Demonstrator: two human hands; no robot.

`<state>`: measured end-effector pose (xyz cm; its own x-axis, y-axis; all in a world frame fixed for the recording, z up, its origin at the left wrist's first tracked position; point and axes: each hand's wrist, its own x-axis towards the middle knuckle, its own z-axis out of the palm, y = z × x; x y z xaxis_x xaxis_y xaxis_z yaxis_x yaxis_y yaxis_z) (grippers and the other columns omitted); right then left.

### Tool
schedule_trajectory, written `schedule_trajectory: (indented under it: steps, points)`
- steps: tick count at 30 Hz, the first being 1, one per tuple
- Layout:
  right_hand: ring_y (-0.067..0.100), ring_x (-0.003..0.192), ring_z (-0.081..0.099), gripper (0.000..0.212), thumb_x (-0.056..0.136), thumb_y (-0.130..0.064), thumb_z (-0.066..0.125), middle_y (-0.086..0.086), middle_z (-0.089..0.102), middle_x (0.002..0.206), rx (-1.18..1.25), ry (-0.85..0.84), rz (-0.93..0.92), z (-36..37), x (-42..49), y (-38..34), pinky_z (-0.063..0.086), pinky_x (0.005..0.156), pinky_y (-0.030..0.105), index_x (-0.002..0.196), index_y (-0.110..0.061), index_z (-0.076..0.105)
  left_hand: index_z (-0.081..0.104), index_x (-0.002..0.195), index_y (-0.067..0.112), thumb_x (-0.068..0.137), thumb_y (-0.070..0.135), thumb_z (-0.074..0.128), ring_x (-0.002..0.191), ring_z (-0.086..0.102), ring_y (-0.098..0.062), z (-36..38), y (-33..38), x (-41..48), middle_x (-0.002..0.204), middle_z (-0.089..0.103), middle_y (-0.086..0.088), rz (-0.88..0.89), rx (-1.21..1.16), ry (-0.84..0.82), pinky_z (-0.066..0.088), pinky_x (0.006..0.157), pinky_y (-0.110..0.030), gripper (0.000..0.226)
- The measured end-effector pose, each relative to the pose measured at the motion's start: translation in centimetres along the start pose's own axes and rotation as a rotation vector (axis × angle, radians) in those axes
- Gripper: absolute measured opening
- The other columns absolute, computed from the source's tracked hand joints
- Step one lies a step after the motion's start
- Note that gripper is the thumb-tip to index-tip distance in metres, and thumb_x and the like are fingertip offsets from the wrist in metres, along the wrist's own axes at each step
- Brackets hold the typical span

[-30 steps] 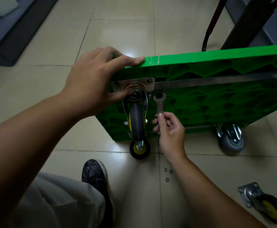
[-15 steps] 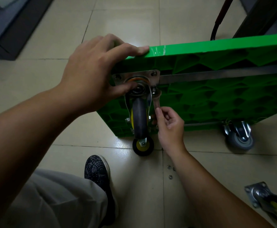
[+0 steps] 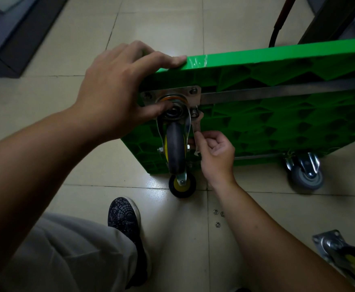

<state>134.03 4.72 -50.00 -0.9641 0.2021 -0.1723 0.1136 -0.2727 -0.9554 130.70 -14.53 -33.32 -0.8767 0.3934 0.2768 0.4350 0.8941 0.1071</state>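
A green plastic cart platform [image 3: 277, 114] stands on its edge on the tiled floor, underside facing me. A caster [image 3: 175, 148] with a grey wheel and yellow hub sits on a metal plate [image 3: 185, 92] at the platform's upper left corner. My left hand [image 3: 117, 89] grips that corner, fingers over the top edge and thumb on the caster's swivel. My right hand [image 3: 215, 149] pinches a small metal wrench [image 3: 196, 125], whose upper jaw sits at a bolt at the plate's lower right corner.
A second caster [image 3: 182, 184] touches the floor below the platform, and a grey one [image 3: 306, 173] is mounted at the lower right. A loose caster [image 3: 345, 256] lies on the floor at the right. Three small nuts [image 3: 218, 217] lie on the tiles. My shoe [image 3: 124, 218] is close by.
My right hand has brought the wrench up and to the left, from beside the plate onto the bolt at its lower right corner. My left hand has kept its grip.
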Motion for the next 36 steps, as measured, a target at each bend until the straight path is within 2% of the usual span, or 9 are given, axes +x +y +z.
schedule_trajectory:
  steps: [7, 10, 14, 16, 19, 21, 26, 31, 36]
  points:
    - [0.0, 0.079, 0.066, 0.013, 0.089, -0.018, 0.077, -0.007, 0.068, 0.081, -0.488, -0.021, -0.221, -3.9, 2.2, -4.1, 0.051, 0.071, 0.015, 0.087, -0.019, 0.064, 0.047, 0.147, 0.037, 0.083, 0.052, 0.062, 0.111, 0.052, -0.03, -0.1, 0.2, 0.0, 0.129, 0.057, -0.008, 0.003, -0.006, -0.001, 0.036, 0.084, -0.038, 0.068]
    - [0.018, 0.087, 0.062, 0.02, 0.088, -0.041, 0.075, -0.005, 0.068, 0.083, -0.911, -0.022, -0.437, -5.0, 2.5, -7.3, 0.053, 0.073, 0.037, 0.091, -0.023, 0.067, 0.049, 0.146, 0.036, 0.081, 0.051, 0.065, 0.109, 0.053, -0.031, -0.1, 0.3, 0.0, 0.127, 0.058, -0.009, 0.003, -0.014, 0.008, 0.033, 0.083, -0.036, 0.067]
    - [0.022, 0.074, 0.051, 0.022, 0.086, -0.031, 0.078, 0.004, 0.065, 0.078, -1.285, 0.035, -0.849, -4.2, 1.3, -11.1, 0.033, 0.071, 0.031, 0.091, -0.013, 0.068, 0.05, 0.144, 0.037, 0.081, 0.05, 0.068, 0.107, 0.054, -0.031, -0.2, 0.4, 0.0, 0.126, 0.059, -0.008, 0.004, -0.009, 0.014, 0.034, 0.08, -0.036, 0.067]
    - [0.024, 0.073, 0.053, 0.023, 0.086, -0.031, 0.078, 0.006, 0.064, 0.077, -1.321, 0.021, -0.888, -4.0, 1.2, -11.6, 0.034, 0.072, 0.033, 0.091, -0.012, 0.066, 0.051, 0.144, 0.037, 0.081, 0.049, 0.069, 0.106, 0.054, -0.031, -0.2, 0.4, -0.1, 0.125, 0.059, -0.008, 0.01, -0.01, 0.015, 0.033, 0.08, -0.036, 0.067]
    - [0.018, 0.083, 0.049, 0.021, 0.088, -0.033, 0.075, 0.001, 0.065, 0.084, -1.212, -0.009, -0.688, -5.6, 1.8, -10.6, 0.037, 0.073, 0.031, 0.094, -0.015, 0.066, 0.051, 0.144, 0.036, 0.082, 0.048, 0.071, 0.106, 0.055, -0.031, -0.3, 0.4, -0.2, 0.124, 0.06, -0.009, 0.027, -0.014, 0.019, 0.035, 0.079, -0.036, 0.067]
    - [0.016, 0.086, 0.059, 0.014, 0.089, -0.03, 0.075, -0.004, 0.067, 0.085, -0.901, -0.011, -0.487, -6.8, 1.8, -9.8, 0.048, 0.073, 0.026, 0.093, -0.02, 0.065, 0.051, 0.145, 0.036, 0.081, 0.051, 0.068, 0.106, 0.055, -0.031, -0.3, 0.3, -0.3, 0.124, 0.06, -0.009, 0.029, -0.01, 0.018, 0.036, 0.079, -0.037, 0.067]
    - [0.008, 0.074, 0.068, 0.007, 0.094, -0.011, 0.069, -0.003, 0.071, 0.077, -0.233, 0.076, -0.157, -6.2, 0.1, -5.0, 0.052, 0.069, 0.018, 0.091, -0.014, 0.063, 0.05, 0.145, 0.037, 0.081, 0.052, 0.066, 0.106, 0.055, -0.03, -0.2, 0.2, -0.2, 0.125, 0.06, -0.008, 0.022, -0.015, 0.018, 0.032, 0.08, -0.035, 0.068]
    - [0.01, 0.076, 0.068, 0.009, 0.094, -0.014, 0.069, 0.009, 0.072, 0.087, -0.047, 0.124, -0.012, -3.6, -1.3, -1.2, 0.053, 0.069, 0.017, 0.097, -0.007, 0.064, 0.048, 0.146, 0.038, 0.081, 0.051, 0.067, 0.108, 0.054, -0.029, -0.2, 0.3, -0.2, 0.126, 0.059, -0.007, 0.017, -0.013, 0.012, 0.032, 0.081, -0.035, 0.068]
    - [0.013, 0.08, 0.069, 0.006, 0.094, -0.013, 0.069, 0.001, 0.072, 0.082, -0.049, 0.061, -0.002, -2.4, -1.3, 0.3, 0.055, 0.074, 0.022, 0.094, -0.01, 0.064, 0.046, 0.147, 0.039, 0.082, 0.054, 0.063, 0.109, 0.053, -0.028, -0.1, 0.2, -0.2, 0.127, 0.058, -0.006, 0.0, 0.004, 0.003, 0.034, 0.083, -0.036, 0.069]
